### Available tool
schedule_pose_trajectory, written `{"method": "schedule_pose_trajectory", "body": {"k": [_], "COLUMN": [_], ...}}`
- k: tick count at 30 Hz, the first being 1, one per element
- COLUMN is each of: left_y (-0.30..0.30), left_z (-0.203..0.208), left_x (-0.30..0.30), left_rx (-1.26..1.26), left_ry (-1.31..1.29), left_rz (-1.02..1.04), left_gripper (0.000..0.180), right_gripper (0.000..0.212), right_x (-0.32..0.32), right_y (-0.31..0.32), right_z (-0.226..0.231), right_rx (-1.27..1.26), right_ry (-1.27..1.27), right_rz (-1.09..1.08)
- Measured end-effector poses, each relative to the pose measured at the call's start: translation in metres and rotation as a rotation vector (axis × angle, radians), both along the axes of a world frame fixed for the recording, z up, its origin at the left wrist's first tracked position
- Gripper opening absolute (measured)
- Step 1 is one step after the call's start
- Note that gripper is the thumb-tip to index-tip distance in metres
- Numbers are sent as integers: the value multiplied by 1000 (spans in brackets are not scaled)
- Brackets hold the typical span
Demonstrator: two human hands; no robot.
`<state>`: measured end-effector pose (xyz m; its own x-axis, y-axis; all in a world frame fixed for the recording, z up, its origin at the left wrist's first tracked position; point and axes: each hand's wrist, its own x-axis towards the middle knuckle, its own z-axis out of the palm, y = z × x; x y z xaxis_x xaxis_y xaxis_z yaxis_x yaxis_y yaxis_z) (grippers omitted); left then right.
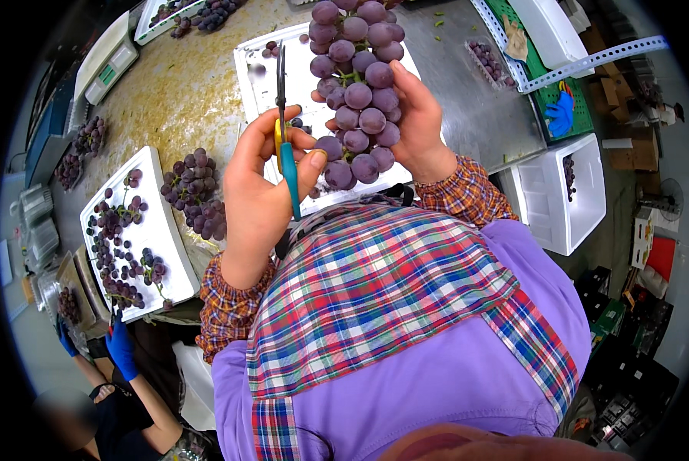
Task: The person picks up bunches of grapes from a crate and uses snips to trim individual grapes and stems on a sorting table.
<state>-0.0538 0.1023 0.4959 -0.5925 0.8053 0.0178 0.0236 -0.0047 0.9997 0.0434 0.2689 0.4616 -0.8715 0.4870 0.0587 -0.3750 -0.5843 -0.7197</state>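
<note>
A large bunch of purple grapes point(363, 96) hangs above a white foam tray point(298, 81), its thick end at the far side. My right hand point(423, 127) cups the bunch from the right, its fingers partly hidden behind the berries. In my left hand point(256, 173) are scissors point(290, 173) with teal and yellow handles, their narrow blades pointing away from me. The thumb and fingertips of that hand also reach the lowest left berries. A few loose grapes point(270, 49) lie in the tray under the bunch.
More grape bunches point(194, 192) lie left on the wet metal table point(198, 84), near a second foam tray point(177, 276) with sparse bunches. A scale point(107, 61) stands far left. A co-worker's blue-gloved hand point(121, 349) is at lower left. Right is a white foam box point(571, 200).
</note>
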Motion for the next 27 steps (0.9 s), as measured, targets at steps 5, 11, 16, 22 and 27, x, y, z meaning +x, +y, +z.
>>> {"method": "schedule_pose_trajectory", "body": {"k": [5, 11, 16, 22, 27], "left_y": [2, 4, -30, -63, -54], "left_z": [-3, 14, 26, 27, 23], "left_x": [-7, -11, -16, -40, -38], "left_rx": [32, -55, -261, -432, -357], "left_ry": [-52, 10, 689, 766, 817], "left_rz": [1, 92, -81, -196, -293], "left_gripper": [48, 42, 46, 48, 44], "right_gripper": [62, 61, 61, 63, 57], "right_x": [1, -5, 3, 6, 10], "right_y": [0, -3, 1, 5, 5], "right_z": [-5, -4, -2, -1, 4], "right_rx": [-4, 177, 144, 120, 35], "right_ry": [-2, 103, 37, 72, 139], "right_rz": [-17, -107, -107, -54, 57]}}
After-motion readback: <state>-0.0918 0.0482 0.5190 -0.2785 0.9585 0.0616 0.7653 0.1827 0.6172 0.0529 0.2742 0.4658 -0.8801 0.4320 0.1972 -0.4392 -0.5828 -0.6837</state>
